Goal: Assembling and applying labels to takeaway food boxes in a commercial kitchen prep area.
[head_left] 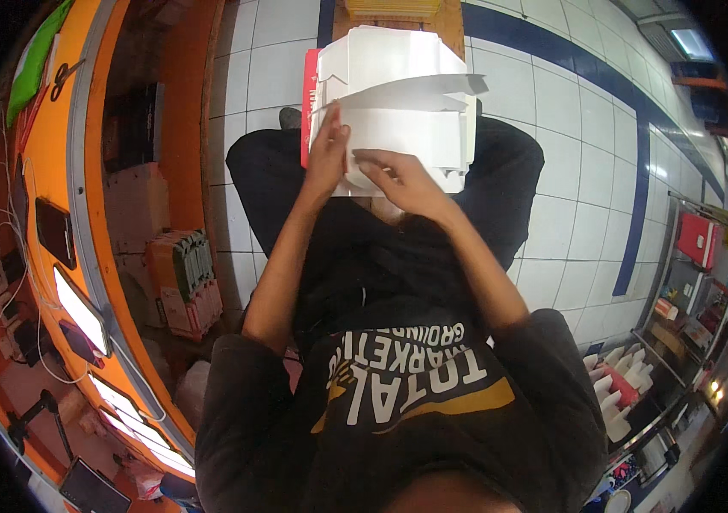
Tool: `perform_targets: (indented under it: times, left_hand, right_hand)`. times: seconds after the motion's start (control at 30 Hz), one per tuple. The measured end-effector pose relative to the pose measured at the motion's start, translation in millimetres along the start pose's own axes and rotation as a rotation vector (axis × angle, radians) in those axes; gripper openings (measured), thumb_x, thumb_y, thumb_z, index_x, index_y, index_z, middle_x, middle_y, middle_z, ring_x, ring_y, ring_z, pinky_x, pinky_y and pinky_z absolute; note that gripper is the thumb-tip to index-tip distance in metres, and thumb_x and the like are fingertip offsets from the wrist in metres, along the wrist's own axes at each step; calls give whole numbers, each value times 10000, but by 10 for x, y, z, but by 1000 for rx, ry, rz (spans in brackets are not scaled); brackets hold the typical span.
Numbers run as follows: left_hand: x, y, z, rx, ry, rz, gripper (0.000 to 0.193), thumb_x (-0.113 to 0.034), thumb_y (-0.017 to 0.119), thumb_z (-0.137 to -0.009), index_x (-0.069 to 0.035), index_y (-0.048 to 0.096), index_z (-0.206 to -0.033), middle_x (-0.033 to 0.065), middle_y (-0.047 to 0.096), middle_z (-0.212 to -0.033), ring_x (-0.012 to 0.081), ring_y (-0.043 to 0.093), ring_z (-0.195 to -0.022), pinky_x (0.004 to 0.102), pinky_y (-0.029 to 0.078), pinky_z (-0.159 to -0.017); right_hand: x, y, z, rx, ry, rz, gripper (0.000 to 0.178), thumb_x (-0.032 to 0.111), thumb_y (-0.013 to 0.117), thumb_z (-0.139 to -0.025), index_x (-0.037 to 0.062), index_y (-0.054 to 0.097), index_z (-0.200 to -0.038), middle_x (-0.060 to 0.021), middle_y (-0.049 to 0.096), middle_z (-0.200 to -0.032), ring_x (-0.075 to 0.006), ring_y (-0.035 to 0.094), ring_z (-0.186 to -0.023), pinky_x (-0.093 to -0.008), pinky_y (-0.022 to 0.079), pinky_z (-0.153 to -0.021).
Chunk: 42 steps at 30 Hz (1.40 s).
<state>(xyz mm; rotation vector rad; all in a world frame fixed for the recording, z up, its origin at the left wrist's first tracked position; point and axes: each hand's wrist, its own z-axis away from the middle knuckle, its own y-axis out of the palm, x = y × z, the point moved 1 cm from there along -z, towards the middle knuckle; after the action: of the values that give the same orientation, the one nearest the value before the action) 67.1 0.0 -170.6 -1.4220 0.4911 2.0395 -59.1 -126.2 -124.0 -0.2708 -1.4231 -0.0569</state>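
Note:
A white cardboard box blank with cut flaps lies over my lap, on a stack of similar sheets. Across its middle, one white flap stands raised and casts a grey underside. My left hand grips the blank's left edge, its fingertips at the side flap. At the near edge, my right hand has its fingers bent around the cardboard near the left corner. Beneath the blank, a red printed edge sticks out on the left. Parts of the fingers of both hands are hidden by the cardboard.
Beyond the stack is a wooden surface with yellowish sheets. An orange counter on the left carries scissors, a dark tablet and lit screens. Folded boxes stand below it. White tiled floor lies right.

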Motion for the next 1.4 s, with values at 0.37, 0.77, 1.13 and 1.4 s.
perform_targets:
  times: [0.37,0.77,1.13,1.4]
  left_hand:
    - [-683,-159,-91,485,-336,-134,440,-310,515,-1048,-8,572,-1362,139,637,-1311,243,605,-1224,361,456,-1060]
    - [-1174,-347,902,760,390,-339,215,20,737,-819,-65,750,-1015,72,723,-999,278,649,-1030,448,377,-1118]
    - [-898,-2,1127,344,663,-695,145,-59,730,-836,-68,705,-978,61,620,-773,261,585,-742,377,427,-699]
    - [-737,52,1139,494,769,-824,133,-13,677,-850,-54,651,-973,93,579,-732,298,542,-672,395,396,-669]
  right_hand:
    - [948,-966,841,391,-445,1269,240,55,626,-766,16,663,-1001,-150,694,-1084,-303,643,-1143,-435,481,-1069]
    - [330,-767,789,467,388,-33,212,178,626,-1002,-24,689,-985,-46,642,-743,-108,598,-695,-289,522,-676]
    - [352,-457,977,448,418,-202,262,225,574,-1044,-10,690,-1031,8,625,-779,-65,585,-705,-257,533,-659]
    - [632,-302,884,357,220,309,256,266,643,-976,17,694,-1000,-162,675,-723,-325,674,-675,-430,515,-673]
